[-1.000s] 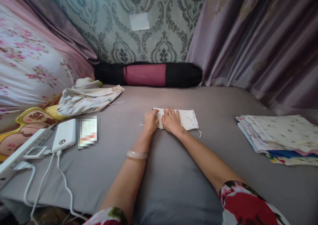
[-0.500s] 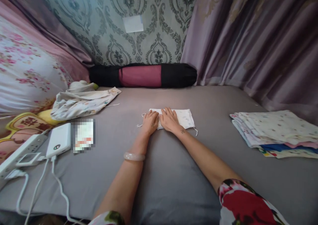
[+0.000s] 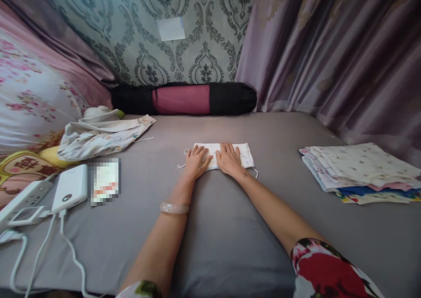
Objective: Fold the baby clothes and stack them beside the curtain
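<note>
A small white folded cloth with a faint print lies flat on the grey bed sheet. Thin white strings stick out at its left and right ends. My left hand rests palm down on its left part, fingers stretched out. On the middle and right part lies my right hand, also flat with the fingers spread. A strip of cloth shows between the two hands. Neither hand grips it; both press from above, and the cloth beneath the palms is hidden.
At the right sits a stack of folded printed cloths. A crumpled printed garment lies at the left, near a white power bank, a power strip and cables. Along the wall stretches a black and dark pink roll bag.
My hands have moved apart on the cloth, the left slightly leftward and the right slightly rightward. The whole view has shifted a little.
</note>
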Demonstrator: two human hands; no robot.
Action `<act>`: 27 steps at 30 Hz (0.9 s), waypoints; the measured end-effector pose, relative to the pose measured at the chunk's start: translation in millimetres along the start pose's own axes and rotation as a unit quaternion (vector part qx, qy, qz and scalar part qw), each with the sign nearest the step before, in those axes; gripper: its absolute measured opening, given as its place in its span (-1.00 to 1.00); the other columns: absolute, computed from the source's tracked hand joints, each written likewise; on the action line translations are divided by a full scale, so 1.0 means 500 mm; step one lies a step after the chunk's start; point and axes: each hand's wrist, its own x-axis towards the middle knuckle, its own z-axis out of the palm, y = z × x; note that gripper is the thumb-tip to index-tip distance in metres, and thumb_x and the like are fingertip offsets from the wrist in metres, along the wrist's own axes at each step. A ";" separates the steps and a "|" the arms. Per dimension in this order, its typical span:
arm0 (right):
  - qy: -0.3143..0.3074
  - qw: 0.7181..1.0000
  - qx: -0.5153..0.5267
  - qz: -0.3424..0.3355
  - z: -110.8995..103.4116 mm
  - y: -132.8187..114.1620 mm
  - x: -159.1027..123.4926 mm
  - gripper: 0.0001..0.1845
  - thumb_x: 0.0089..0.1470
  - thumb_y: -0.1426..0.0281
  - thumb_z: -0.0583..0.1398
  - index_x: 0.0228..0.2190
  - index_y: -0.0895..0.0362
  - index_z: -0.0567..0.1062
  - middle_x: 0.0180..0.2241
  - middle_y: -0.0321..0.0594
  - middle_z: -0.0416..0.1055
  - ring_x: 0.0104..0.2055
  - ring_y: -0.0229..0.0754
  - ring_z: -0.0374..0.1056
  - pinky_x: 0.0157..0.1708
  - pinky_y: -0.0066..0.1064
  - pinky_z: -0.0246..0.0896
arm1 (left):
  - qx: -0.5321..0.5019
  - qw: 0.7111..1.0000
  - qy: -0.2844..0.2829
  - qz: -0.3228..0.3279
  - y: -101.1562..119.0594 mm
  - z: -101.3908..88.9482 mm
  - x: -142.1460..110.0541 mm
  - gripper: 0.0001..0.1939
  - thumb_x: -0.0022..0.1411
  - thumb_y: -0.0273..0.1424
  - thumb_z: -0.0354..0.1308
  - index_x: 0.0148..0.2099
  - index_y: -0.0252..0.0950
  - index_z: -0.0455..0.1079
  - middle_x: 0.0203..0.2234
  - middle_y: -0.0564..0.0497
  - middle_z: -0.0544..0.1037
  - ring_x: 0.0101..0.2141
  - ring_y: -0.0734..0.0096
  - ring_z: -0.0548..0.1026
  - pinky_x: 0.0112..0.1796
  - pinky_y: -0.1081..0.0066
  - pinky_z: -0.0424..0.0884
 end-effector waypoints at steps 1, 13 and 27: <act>0.001 1.000 0.001 0.001 -0.001 -0.001 0.000 -0.42 0.31 0.26 -0.15 0.22 0.31 0.17 0.27 0.10 0.09 0.31 0.07 -0.07 0.26 0.03 -0.31 | 0.000 1.000 0.002 0.001 -0.001 0.001 0.000 -0.62 0.34 -0.18 -0.01 0.12 -0.19 0.34 0.15 -0.10 0.38 0.26 0.07 0.13 0.19 -0.01 0.02; -0.014 0.999 -0.025 0.017 -0.032 0.050 -0.017 -0.40 0.32 0.24 -0.17 0.24 0.31 0.16 0.30 0.11 0.02 0.34 0.07 -0.13 0.26 0.05 -0.36 | -0.002 1.000 -0.006 0.001 0.002 0.000 -0.004 -0.55 0.31 -0.05 0.00 0.10 -0.18 0.37 0.18 -0.12 0.35 0.26 0.04 0.12 0.21 -0.03 -0.03; -0.041 0.998 -0.027 0.026 -0.034 0.057 -0.017 -0.39 0.32 0.22 -0.18 0.25 0.28 0.16 0.30 0.07 0.02 0.34 0.04 -0.12 0.27 0.01 -0.33 | 0.002 1.000 -0.006 -0.007 -0.004 0.006 -0.003 -0.54 0.28 -0.04 0.03 0.12 -0.15 0.35 0.19 -0.12 0.34 0.26 0.05 0.12 0.20 -0.02 -0.02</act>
